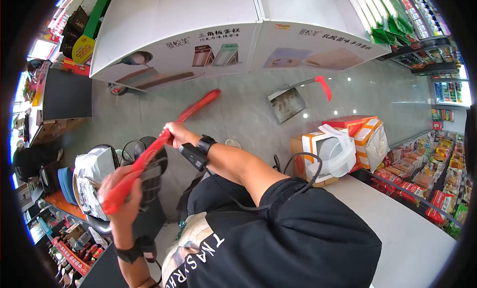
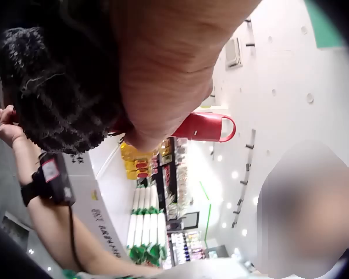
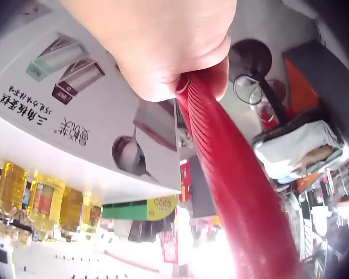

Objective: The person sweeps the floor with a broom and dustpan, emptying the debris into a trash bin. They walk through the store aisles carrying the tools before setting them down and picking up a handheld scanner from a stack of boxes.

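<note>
Both hands are on one long red pole (image 1: pixel 154 151), which slants across the head view from lower left to upper right. My left hand (image 1: pixel 121 191), blurred, grips its thick near end. Farther along, my right hand (image 1: pixel 178 133) holds the pole in its fist, and the red length runs on past it. A flat red end with a hanging loop (image 2: pixel 228 128) sticks out beyond my left hand (image 2: pixel 168 75) in the left wrist view. Spiral grooves mark the pole (image 3: pixel 227 157) just below my right hand (image 3: pixel 163 52) in the right wrist view.
A metal dustpan (image 1: pixel 287 105) with a red handle lies on the grey tiled floor. White printed display boxes (image 1: pixel 174 54) stand ahead. Bagged boxes (image 1: pixel 330 144) and snack shelves (image 1: pixel 427 173) are at right. A stool (image 1: pixel 144 159) and a silver-covered chair (image 1: pixel 94 173) stand at left.
</note>
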The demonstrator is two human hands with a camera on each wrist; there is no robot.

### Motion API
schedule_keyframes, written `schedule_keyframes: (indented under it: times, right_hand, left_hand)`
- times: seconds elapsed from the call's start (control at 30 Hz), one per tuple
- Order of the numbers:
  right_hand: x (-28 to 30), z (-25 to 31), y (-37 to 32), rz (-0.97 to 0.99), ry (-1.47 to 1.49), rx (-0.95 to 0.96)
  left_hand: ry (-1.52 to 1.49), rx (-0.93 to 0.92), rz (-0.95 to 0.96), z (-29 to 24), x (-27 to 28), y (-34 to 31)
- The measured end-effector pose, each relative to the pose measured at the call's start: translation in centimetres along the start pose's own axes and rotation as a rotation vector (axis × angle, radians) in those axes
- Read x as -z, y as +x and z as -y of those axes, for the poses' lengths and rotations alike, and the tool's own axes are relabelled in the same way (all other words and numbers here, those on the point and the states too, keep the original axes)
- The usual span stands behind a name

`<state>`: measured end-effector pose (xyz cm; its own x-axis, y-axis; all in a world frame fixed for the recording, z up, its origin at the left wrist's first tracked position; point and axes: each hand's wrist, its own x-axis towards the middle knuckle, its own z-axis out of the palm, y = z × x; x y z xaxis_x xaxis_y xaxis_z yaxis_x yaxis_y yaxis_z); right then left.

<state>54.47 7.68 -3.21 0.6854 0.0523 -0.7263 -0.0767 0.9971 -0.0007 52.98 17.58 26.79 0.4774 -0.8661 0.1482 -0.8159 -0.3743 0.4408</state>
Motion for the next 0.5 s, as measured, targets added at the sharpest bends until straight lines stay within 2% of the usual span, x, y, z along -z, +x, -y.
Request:
schedule_keyframes:
  times: [0.03, 0.1, 0.23, 0.37, 0.5]
  right_hand:
    - [-1.0, 0.1, -1.8, 0.032, 0.005, -0.013]
    - [-2.5, 0.5, -4.6, 0.021, -0.019, -0.019]
    - [-1.7, 2.8, -6.7, 0.010, 0.013, 0.104]
    - [2.7, 6.9, -5.2, 0.025, 0.150, 0.273]
    - [7.1, 11.6, -6.1, -0.065, 0.105, 0.426]
  left_hand:
    - [-0.049, 0.105, -0.024, 0.3, 1.0, -0.5]
    - [-0.133, 0.192, -0.204, 0.1, 2.4, -1.3]
    - [-0.206, 0.034, -0.175, 2.2, 4.1, -1.9]
    - [-0.289, 0.329, -0.296, 3.5, -0.3, -1.4]
    - [-0.429, 0.370, -0.216, 4.0, -5.5, 1.2]
